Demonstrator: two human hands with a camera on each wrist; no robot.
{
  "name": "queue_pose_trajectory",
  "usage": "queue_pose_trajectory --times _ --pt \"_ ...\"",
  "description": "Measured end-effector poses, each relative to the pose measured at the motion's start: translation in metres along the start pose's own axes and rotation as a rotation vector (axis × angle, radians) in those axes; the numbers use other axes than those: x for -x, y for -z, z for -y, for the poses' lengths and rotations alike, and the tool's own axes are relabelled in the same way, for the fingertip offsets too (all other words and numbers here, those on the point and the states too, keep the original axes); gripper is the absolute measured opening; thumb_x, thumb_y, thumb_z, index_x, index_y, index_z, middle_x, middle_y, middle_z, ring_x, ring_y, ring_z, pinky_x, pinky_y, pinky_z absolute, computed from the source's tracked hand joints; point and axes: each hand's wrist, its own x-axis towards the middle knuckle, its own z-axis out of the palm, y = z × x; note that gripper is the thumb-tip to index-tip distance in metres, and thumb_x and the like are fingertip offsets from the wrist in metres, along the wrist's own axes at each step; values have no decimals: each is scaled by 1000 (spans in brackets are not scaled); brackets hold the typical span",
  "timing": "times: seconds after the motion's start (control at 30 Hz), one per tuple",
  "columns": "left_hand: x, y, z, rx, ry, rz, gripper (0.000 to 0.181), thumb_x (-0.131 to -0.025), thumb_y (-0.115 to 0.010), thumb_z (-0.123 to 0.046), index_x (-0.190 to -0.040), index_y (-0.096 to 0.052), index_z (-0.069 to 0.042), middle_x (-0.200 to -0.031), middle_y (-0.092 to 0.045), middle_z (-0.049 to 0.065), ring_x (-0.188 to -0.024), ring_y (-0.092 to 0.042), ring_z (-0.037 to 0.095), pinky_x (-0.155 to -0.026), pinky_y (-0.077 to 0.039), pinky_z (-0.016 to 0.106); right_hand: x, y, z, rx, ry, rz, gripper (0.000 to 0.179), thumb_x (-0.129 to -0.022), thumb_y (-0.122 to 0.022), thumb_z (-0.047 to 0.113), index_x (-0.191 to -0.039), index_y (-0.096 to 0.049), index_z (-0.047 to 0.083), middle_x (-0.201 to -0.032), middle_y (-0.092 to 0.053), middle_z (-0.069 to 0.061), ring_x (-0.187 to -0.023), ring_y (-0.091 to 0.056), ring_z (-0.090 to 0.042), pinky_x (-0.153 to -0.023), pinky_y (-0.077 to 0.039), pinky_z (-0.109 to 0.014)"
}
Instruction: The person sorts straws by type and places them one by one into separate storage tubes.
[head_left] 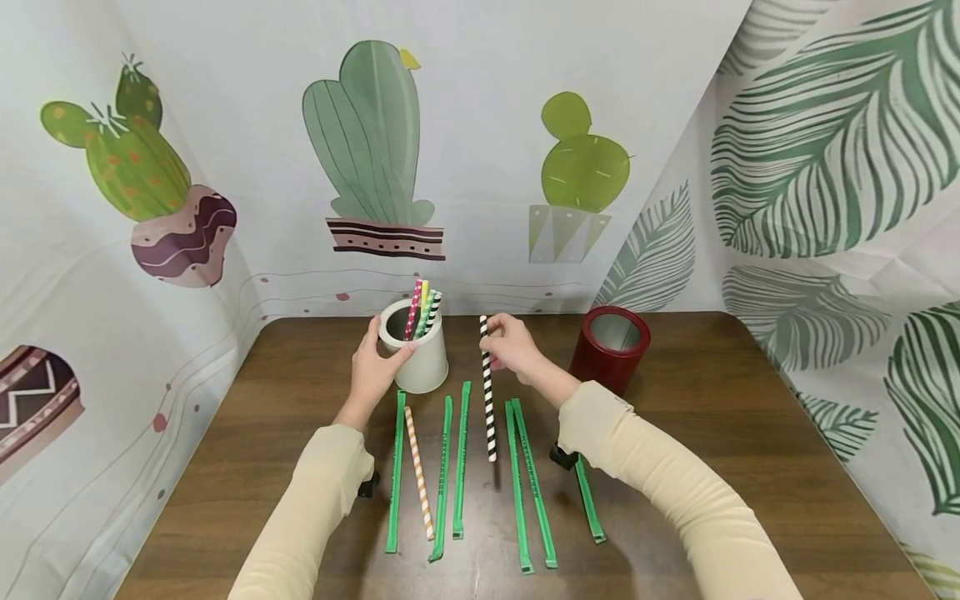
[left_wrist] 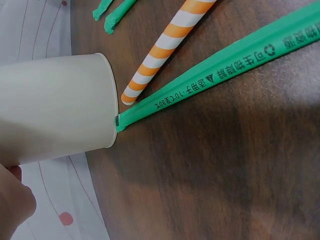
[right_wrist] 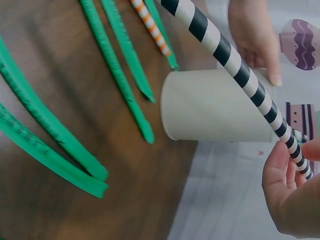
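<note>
My left hand [head_left: 373, 367] grips the white can [head_left: 420, 367] near its rim, thumb at the front and fingers on the left side. Inside the can stand several patterned paper straws [head_left: 424, 312], in pink, yellow, green and black-and-white. Just right of the can, my right hand [head_left: 513, 343] pinches a black-and-white striped straw [head_left: 489, 408] near its upper end. In the right wrist view this striped straw [right_wrist: 242, 75] slants across in front of the can, its top between thumb and fingers. An orange-and-white striped straw [head_left: 419, 475] lies on the table below the can.
Several green paper-wrapped straws [head_left: 520, 492] lie lengthwise on the brown wooden table [head_left: 675, 517]. One green wrapper [left_wrist: 220, 72] touches the white can's base. A dark red can [head_left: 611, 350] stands at the back right, beyond my right forearm. A printed cloth [head_left: 480, 150] hangs behind the table.
</note>
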Motion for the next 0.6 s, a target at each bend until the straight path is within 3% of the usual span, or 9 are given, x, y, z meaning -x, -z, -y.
queue_pose_trajectory --times 0.27,0.6 --pt "-1 0 0 -1 -8 -5 85 -73 -66 -47 -139 -26 -12 -141 -33 10 -129 -31 27 -103 -28 45 -4 10 26 -80 52 -12 30 -80 -47 -1 -110 -44 0 -76 -51 -4 -52 -49 -12 -54 -50 -29" --pt "-1 -1 3 -1 7 3 86 -73 -64 -50 -141 -23 -18 -143 -31 8 -130 -29 25 -104 -27 44 -5 20 48 -213 65 -26 30 -78 -48 -3 -107 -42 1 -73 -48 -4 -51 -49 -11 -50 -49 -24"
